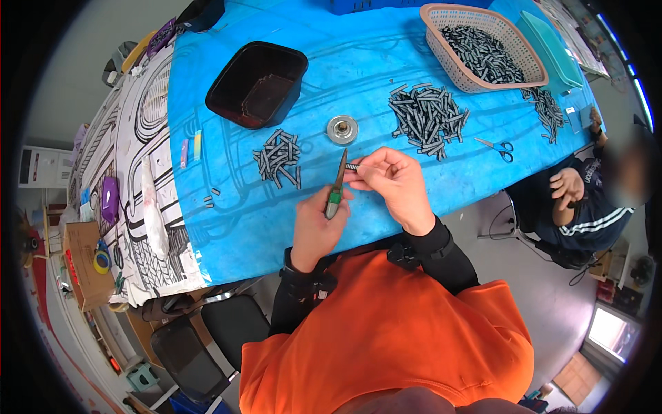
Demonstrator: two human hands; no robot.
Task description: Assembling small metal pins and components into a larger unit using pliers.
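My left hand (318, 224) is wrapped round a green-handled knife (333, 204), its narrow brownish blade pointing away from me. Close beside the blade, my right hand (394, 181) pinches a small black-and-grey striped strip (352, 167) between thumb and fingers. The strip's end lies against or just next to the blade; I cannot tell which. Beyond both hands stands a small round metal burner-like dish (343, 129) with a brass-coloured centre. A small pile of similar strips (277, 158) lies to the left, and a larger strip pile (429, 119) to the right.
A black plastic bin (256, 84) stands at the far left of the blue-covered table (255, 238). At the far right is a pink basket (432, 38) of strips beside a teal tray (549, 50). Blue-handled scissors (505, 148) lie near another person (586, 200) seated at right.
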